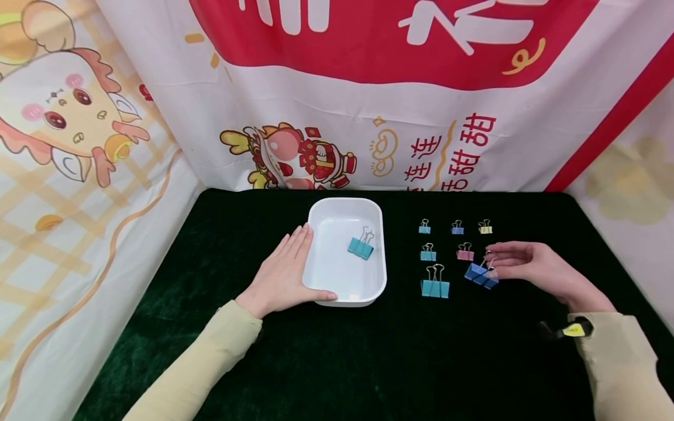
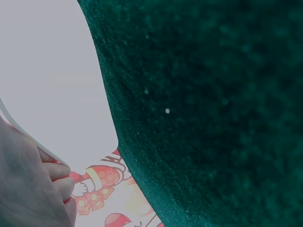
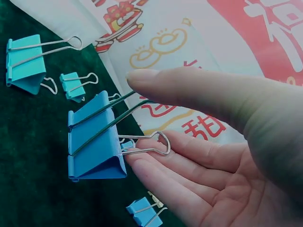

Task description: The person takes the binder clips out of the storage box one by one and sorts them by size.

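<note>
My right hand [image 1: 532, 263] pinches a large blue binder clip [image 1: 481, 275] by its wire handles. In the right wrist view the thumb lies at one handle of the blue clip [image 3: 97, 142], with the fingers at the other. My left hand [image 1: 281, 269] rests along the left side of a white plastic box [image 1: 347, 303], its fingers straight and its thumb on the front rim. A large teal binder clip [image 1: 360, 248] lies inside the box. Left of the right hand, another large teal clip [image 1: 434, 289] stands on the dark green cloth.
Smaller clips stand in rows behind: a teal one [image 1: 428, 255] and a pink one [image 1: 465, 255], then teal [image 1: 424, 229], blue [image 1: 457, 230] and yellow [image 1: 485, 229] ones. A printed curtain [image 1: 326, 105] borders the cloth-covered table [image 1: 400, 362] at the back.
</note>
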Action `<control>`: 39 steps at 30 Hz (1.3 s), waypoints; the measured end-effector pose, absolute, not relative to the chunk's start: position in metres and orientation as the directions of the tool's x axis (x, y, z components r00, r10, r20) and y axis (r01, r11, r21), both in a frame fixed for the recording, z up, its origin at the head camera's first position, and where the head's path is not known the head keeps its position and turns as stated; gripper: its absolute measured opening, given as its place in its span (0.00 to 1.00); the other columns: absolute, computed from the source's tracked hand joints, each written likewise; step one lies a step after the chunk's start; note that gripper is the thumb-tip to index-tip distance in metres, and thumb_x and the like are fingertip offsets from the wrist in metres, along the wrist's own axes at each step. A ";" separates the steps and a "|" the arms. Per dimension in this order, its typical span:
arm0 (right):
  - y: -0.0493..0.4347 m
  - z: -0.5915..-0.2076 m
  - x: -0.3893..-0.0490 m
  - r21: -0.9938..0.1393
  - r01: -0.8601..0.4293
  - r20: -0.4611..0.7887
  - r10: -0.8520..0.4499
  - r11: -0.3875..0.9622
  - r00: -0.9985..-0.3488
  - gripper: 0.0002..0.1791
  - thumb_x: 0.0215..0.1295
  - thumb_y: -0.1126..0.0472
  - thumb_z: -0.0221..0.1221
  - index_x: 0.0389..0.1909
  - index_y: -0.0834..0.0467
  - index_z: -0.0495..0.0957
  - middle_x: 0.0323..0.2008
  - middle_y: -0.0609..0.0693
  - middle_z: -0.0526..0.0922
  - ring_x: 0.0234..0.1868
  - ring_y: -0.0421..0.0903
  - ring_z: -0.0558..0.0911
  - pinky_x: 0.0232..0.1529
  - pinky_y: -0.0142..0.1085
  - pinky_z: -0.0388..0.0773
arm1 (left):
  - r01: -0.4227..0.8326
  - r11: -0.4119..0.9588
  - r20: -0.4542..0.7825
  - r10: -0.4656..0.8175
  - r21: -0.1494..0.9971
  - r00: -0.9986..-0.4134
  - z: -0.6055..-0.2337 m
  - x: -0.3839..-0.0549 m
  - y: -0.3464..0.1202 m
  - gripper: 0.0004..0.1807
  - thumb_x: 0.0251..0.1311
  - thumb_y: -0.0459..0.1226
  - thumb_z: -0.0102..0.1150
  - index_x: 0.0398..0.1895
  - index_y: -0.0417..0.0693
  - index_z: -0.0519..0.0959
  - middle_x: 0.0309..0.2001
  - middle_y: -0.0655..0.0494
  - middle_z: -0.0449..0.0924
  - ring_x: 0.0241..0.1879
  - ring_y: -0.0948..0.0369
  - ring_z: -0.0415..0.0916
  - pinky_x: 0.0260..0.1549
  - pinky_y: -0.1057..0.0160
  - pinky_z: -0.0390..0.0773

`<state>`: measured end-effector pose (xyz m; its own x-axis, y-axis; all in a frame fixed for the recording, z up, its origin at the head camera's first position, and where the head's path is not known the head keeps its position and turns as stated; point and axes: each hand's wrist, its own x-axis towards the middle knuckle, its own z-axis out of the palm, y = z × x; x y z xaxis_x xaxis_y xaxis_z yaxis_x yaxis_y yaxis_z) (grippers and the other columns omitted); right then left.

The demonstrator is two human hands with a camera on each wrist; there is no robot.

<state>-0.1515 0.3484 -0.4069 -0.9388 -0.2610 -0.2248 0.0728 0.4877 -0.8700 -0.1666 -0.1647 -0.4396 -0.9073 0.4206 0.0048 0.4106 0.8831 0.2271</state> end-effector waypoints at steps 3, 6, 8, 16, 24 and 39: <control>0.349 -0.409 -0.152 -0.879 0.079 -0.237 -0.287 0.471 -0.928 0.33 0.69 0.60 0.66 0.69 0.71 0.67 0.60 0.69 0.78 0.50 0.40 0.85 0.49 0.36 0.83 | 0.405 0.885 -0.001 0.416 0.230 -0.909 -0.440 -0.167 -0.165 0.76 0.42 0.82 0.55 0.83 0.46 0.37 0.82 0.53 0.32 0.80 0.58 0.30 0.75 0.55 0.34; 0.350 -0.412 -0.152 -0.878 0.081 -0.253 -0.315 0.471 -0.915 0.33 0.71 0.60 0.65 0.69 0.71 0.67 0.61 0.69 0.77 0.51 0.42 0.85 0.49 0.35 0.82 | 0.404 0.885 -0.001 0.416 0.232 -0.909 -0.440 -0.167 -0.165 0.76 0.42 0.82 0.55 0.83 0.46 0.36 0.82 0.54 0.32 0.80 0.58 0.30 0.75 0.56 0.34; 0.350 -0.413 -0.152 -0.873 0.084 -0.270 -0.333 0.480 -0.903 0.33 0.71 0.59 0.65 0.70 0.71 0.67 0.62 0.68 0.77 0.51 0.42 0.85 0.50 0.34 0.82 | 0.403 0.886 -0.002 0.414 0.232 -0.910 -0.440 -0.167 -0.165 0.76 0.42 0.82 0.54 0.83 0.47 0.36 0.82 0.54 0.32 0.79 0.59 0.30 0.75 0.56 0.34; 0.350 -0.421 -0.161 -0.876 0.120 -0.334 -0.408 0.467 -0.850 0.33 0.70 0.60 0.65 0.69 0.71 0.67 0.59 0.66 0.79 0.55 0.46 0.84 0.52 0.39 0.82 | 0.409 0.883 0.007 0.419 0.228 -0.908 -0.441 -0.168 -0.165 0.76 0.42 0.82 0.55 0.83 0.46 0.36 0.82 0.54 0.32 0.79 0.59 0.30 0.75 0.55 0.35; 0.349 -0.428 -0.169 -0.879 0.104 -0.348 -0.477 0.466 -0.807 0.30 0.72 0.61 0.63 0.69 0.71 0.68 0.61 0.65 0.79 0.57 0.48 0.83 0.53 0.35 0.81 | 0.411 0.881 0.009 0.420 0.234 -0.907 -0.441 -0.168 -0.166 0.75 0.43 0.81 0.56 0.83 0.46 0.37 0.82 0.53 0.33 0.80 0.58 0.30 0.75 0.55 0.34; 0.353 -0.434 -0.175 -0.898 0.100 -0.311 -0.456 0.429 -0.834 0.31 0.72 0.61 0.63 0.71 0.70 0.67 0.67 0.64 0.73 0.58 0.46 0.82 0.54 0.36 0.80 | 0.408 0.887 -0.006 0.419 0.217 -0.908 -0.439 -0.167 -0.164 0.76 0.43 0.82 0.53 0.83 0.46 0.36 0.82 0.53 0.32 0.80 0.58 0.30 0.75 0.55 0.34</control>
